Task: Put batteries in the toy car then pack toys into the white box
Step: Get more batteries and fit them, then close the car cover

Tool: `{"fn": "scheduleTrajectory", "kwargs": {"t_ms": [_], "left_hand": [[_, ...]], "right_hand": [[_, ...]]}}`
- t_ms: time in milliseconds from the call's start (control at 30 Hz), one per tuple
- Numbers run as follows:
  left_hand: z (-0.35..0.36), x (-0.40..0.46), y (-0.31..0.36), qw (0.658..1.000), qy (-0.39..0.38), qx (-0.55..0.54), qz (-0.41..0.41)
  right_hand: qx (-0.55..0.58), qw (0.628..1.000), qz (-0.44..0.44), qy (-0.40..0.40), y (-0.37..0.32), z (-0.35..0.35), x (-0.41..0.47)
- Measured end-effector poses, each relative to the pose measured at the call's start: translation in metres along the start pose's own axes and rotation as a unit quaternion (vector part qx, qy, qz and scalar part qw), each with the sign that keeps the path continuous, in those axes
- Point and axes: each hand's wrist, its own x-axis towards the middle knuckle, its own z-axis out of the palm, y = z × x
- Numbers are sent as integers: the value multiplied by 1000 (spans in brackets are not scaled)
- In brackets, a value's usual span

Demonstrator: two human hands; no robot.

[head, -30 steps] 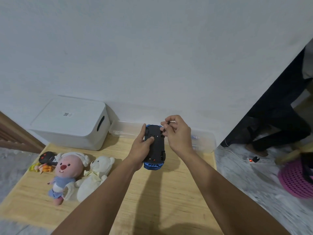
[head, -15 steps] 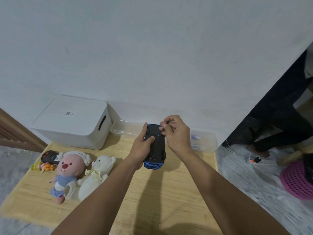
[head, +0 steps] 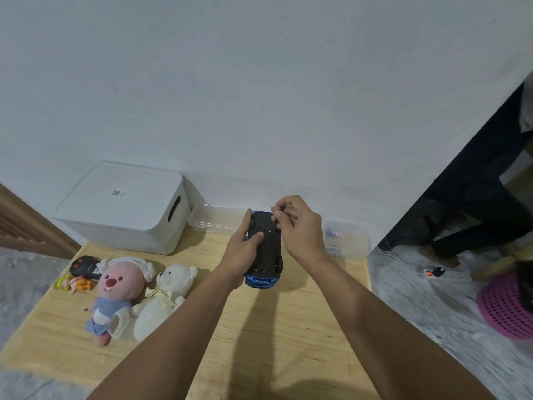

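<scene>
A blue toy car (head: 266, 255) is held upside down above the wooden table, its black underside facing me. My left hand (head: 243, 249) grips its left side, thumb pressed on the underside. My right hand (head: 300, 226) pinches a small dark piece at the car's far right edge; what that piece is I cannot tell. The white box (head: 127, 209) stands closed at the back left against the wall. On the left of the table lie a pink plush (head: 115, 293), a white teddy bear (head: 164, 298), a black remote (head: 85, 267) and a small orange and yellow toy (head: 73, 282).
A clear plastic container (head: 346, 238) with small items sits at the back right, another clear tray (head: 216, 219) behind the car. The wooden table (head: 274, 342) ends at the right, where a power strip (head: 435, 273), a pink basket (head: 504, 307) and a person's legs (head: 473, 215) occupy the floor.
My right hand's fingers have lifted slightly at the car's far edge, still pinching the small dark piece. The car and left hand stay in place.
</scene>
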Motion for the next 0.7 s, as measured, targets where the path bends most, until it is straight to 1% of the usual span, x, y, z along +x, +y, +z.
{"fn": "scheduleTrajectory", "kwargs": {"t_ms": [167, 333, 500, 567, 667, 700], "left_hand": [[0, 0, -3, 1000, 3, 2, -1], [0, 0, -3, 1000, 5, -3, -3], [1, -2, 0, 1000, 0, 2, 0], [0, -2, 0, 1000, 0, 6, 1], [0, -2, 0, 1000, 1, 3, -3], [0, -2, -1, 1000, 1, 3, -4]], "right_hand": [[-60, 997, -40, -3, 1, -3, -1], [-72, 996, -51, 0, -3, -6, 1], [-138, 983, -124, -3, -4, -8, 4], [-133, 984, -116, -18, -2, -8, 5], [-87, 994, -57, -35, -4, -9, 5], [-77, 995, -52, -34, -5, -9, 5]]}}
